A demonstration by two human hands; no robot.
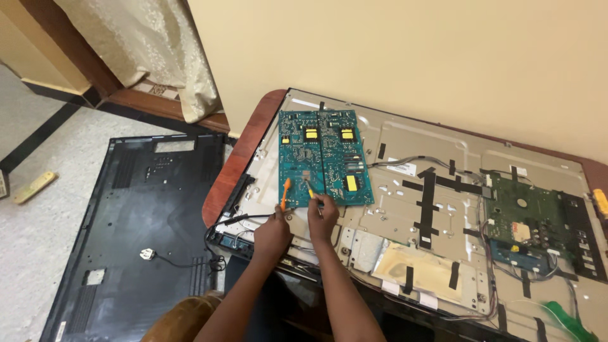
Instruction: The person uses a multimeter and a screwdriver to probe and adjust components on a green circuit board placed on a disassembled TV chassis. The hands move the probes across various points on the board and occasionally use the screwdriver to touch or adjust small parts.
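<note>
Centrally in the frame, both hands meet over the lower edge of the blue-green circuit board (324,155), which lies flat on the opened metal back of a flat-screen television (418,209). That board sits in the upper middle of the picture, just above the hands, its near edge touching the tool tips.

Left hand (272,233): closed around an orange-handled tool (285,192), held nearly upright, tip end resting at the board's lower left corner. Right hand (323,215): fingers pinched on a thin yellow-handled tool (310,190), slanted up and left onto the board's lower middle. The two hands are just beside each other, nearly touching; what each tip contacts is too small to tell.

Both forearms rise from the bottom centre of the frame, converging towards the board, wrists bent slightly forward.

The television lies on a wooden surface (237,158) with a rounded corner. A smaller green circuit board (525,218) sits at the right of the panel, well apart from the hands, with black tape strips (427,196) between the two boards. The black plastic back cover (136,234) lies on the floor at the lower left.
</note>
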